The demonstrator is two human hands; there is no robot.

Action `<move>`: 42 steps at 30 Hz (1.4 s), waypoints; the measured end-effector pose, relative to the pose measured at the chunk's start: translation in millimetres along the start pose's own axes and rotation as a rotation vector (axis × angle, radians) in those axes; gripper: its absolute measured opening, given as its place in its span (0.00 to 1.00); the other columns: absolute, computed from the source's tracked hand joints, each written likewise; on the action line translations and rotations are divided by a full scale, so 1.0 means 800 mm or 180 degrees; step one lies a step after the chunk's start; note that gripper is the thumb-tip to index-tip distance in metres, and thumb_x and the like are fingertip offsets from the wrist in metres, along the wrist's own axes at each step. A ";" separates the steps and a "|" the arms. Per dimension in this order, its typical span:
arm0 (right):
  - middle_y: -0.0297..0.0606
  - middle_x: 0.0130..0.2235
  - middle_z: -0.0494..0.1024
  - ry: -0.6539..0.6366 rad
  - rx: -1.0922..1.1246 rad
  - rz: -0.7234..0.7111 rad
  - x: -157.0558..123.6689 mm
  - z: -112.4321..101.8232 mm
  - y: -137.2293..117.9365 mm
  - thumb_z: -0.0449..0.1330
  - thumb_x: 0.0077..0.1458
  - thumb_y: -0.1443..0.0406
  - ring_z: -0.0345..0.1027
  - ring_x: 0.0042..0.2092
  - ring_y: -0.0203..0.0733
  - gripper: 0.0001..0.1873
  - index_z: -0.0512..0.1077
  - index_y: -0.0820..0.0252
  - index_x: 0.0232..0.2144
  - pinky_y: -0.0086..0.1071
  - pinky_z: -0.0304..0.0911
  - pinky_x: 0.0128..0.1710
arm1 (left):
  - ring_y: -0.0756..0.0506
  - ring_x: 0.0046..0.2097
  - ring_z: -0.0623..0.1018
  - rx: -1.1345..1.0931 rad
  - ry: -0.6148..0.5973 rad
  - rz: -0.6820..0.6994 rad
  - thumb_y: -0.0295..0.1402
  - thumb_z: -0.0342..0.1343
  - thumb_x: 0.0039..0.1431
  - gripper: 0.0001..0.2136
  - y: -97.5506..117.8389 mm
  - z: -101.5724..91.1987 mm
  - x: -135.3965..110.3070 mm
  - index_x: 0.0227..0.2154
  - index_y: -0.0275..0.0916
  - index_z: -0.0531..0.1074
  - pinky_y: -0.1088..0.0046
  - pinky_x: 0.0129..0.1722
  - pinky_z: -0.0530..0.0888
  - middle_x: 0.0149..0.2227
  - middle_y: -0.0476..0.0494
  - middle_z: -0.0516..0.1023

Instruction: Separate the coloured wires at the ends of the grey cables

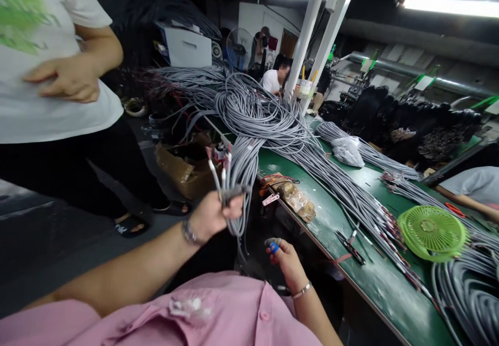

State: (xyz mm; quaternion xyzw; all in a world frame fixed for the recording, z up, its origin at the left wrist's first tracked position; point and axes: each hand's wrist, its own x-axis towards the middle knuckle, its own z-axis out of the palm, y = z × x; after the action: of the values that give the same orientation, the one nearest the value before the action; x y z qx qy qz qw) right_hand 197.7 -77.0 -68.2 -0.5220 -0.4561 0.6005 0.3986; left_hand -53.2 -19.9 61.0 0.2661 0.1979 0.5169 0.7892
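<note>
My left hand [214, 212] is closed round a bundle of grey cables [237, 177] just off the near edge of the green table [374, 278]. The cable ends with white and red connectors [219, 165] stick up above my fist, and the rest loops down below it. My right hand [285, 257] is lower and nearer to me, fingers curled round a small blue and grey object [273, 243] that I cannot name. A large heap of the same grey cable [253, 106] lies across the far end of the table.
A person in a white shirt [47, 75] stands close at the left. A cardboard box [183, 166] sits on the floor below the table edge. On the table lie a green fan guard [432, 231], black pliers [350, 245], a plastic bag [346, 151] and more cable runs. Other workers sit farther off.
</note>
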 end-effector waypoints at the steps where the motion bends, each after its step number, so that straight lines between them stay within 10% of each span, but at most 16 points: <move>1: 0.38 0.30 0.76 0.0043 0.0018 0.0016 -0.003 -0.001 0.002 0.66 0.47 0.50 0.62 0.26 0.33 0.21 0.78 0.61 0.36 0.29 0.56 0.27 | 0.59 0.15 0.55 -0.0217 0.0011 0.0161 0.24 0.55 0.53 0.07 0.018 0.009 0.008 0.32 0.29 0.77 0.83 0.16 0.56 0.17 0.52 0.62; 4: 0.38 0.30 0.76 0.0097 0.0107 0.0023 -0.013 -0.003 0.004 0.66 0.47 0.50 0.61 0.25 0.33 0.22 0.78 0.61 0.36 0.29 0.56 0.26 | 0.59 0.15 0.56 -0.0283 -0.0068 0.0159 0.24 0.54 0.54 0.07 0.026 0.031 0.014 0.33 0.29 0.77 0.83 0.16 0.56 0.17 0.53 0.62; 13: 0.37 0.30 0.75 0.0188 0.0079 -0.0251 -0.050 -0.016 -0.002 0.65 0.50 0.52 0.61 0.26 0.34 0.17 0.77 0.59 0.34 0.31 0.56 0.28 | 0.54 0.15 0.61 0.2465 -0.0361 -0.1093 0.35 0.62 0.49 0.10 -0.130 0.002 -0.048 0.33 0.34 0.79 0.79 0.14 0.56 0.15 0.49 0.69; 25: 0.28 0.23 0.65 -0.0517 0.0013 -0.0772 -0.054 0.018 -0.093 0.62 0.54 0.54 0.55 0.23 0.31 0.21 0.71 0.60 0.46 0.27 0.55 0.23 | 0.52 0.18 0.66 0.2401 -0.0269 -0.1162 0.36 0.63 0.46 0.09 -0.142 -0.026 -0.045 0.24 0.35 0.74 0.77 0.20 0.63 0.17 0.49 0.71; 42: 0.27 0.20 0.64 0.0238 0.0483 -0.0773 -0.048 0.043 -0.053 0.62 0.55 0.58 0.51 0.22 0.29 0.12 0.69 0.60 0.27 0.27 0.55 0.26 | 0.53 0.21 0.67 0.2058 -0.0307 -0.1239 0.35 0.65 0.43 0.11 -0.132 -0.042 -0.055 0.26 0.33 0.73 0.76 0.22 0.63 0.20 0.50 0.73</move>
State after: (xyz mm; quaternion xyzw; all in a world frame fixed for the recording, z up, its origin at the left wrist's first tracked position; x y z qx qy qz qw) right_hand 169.4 -107.0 -16.1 -0.4534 -0.4541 0.5607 0.5233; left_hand -15.1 -87.3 -29.5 0.4829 0.3603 0.2550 0.7563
